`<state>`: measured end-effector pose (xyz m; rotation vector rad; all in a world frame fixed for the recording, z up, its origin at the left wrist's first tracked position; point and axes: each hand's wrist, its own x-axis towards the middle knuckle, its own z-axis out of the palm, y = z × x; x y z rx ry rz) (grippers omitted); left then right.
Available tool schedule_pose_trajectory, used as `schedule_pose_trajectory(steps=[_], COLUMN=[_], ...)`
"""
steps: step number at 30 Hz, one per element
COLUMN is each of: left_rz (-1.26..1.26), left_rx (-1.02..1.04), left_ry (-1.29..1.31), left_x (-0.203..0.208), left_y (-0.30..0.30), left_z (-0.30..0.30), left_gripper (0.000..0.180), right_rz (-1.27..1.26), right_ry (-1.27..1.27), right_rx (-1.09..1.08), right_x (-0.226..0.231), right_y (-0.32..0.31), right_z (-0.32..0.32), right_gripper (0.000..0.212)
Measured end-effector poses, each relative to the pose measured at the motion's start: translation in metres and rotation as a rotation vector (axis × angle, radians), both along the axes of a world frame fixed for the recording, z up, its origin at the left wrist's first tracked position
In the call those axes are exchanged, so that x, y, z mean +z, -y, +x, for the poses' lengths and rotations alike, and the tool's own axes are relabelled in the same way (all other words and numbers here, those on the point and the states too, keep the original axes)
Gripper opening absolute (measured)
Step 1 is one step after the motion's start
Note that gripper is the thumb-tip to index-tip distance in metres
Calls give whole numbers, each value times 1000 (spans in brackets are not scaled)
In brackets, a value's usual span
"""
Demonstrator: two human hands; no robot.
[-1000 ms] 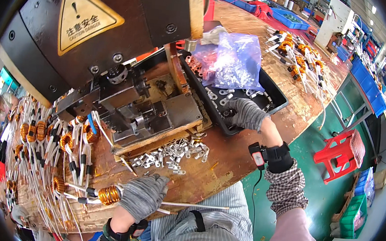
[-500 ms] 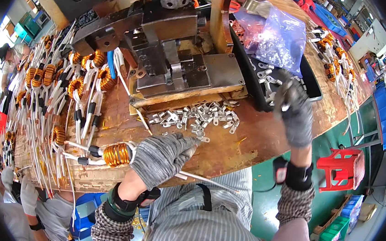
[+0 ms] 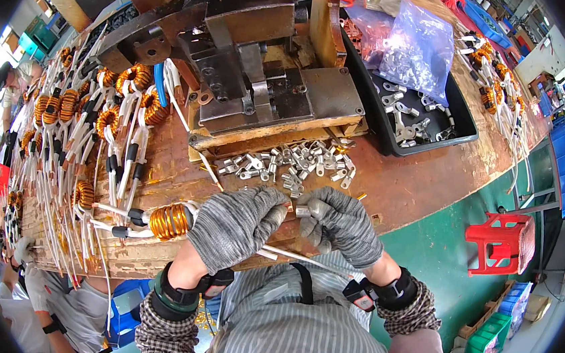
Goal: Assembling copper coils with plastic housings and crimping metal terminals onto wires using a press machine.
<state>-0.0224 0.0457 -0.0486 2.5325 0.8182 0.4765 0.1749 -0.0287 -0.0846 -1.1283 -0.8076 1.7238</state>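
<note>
My left hand [image 3: 232, 227], in a grey knit glove, is closed around a wire lead of a copper-wound toroid coil [image 3: 169, 222]. The lead's bared copper end [image 3: 288, 206] peeks out past the fingertips. Facing it, my gloved right hand [image 3: 345, 228] pinches a small silver cable lug [image 3: 303, 211] between thumb and fingers. A narrow gap separates lug and copper end. Another white lead [image 3: 305, 260] runs out under my hands toward the right. Just beyond them, a loose heap of cable lugs [image 3: 297, 164] lies before the metal press [image 3: 333, 97].
Many coils with white leads [image 3: 119, 162] cover the table's left side. A black tray [image 3: 426, 149] right of the press holds lugs and a plastic bag [image 3: 418, 50]. More coils [image 3: 494, 94] lie far right. A red stool [image 3: 500, 242] stands beyond the edge. Another person's gloved hand [image 3: 37, 288] shows lower left.
My right hand has come from beside the black tray to in front of my left hand, now holding a cable lug. My left hand stays by the coil, its fingers now raised with the wire end.
</note>
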Motion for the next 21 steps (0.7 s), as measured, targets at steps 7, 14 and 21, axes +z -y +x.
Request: schedule_pose_trajectory(steps=[7, 14, 21], left_rz=[-19, 0, 0], left_rx=[40, 28, 21], left_ry=[-6, -3, 45], left_x=[3, -1, -2], left_y=[0, -1, -1], left_z=[1, 1, -1], left_gripper=[20, 22, 22], right_rz=[-23, -16, -8], right_ry=[-260, -295, -276], right_rx=[-148, -227, -245], right_x=[-8, -11, -13], right_y=[3, 4, 2], right_z=[-16, -25, -27], right_gripper=[26, 23, 23])
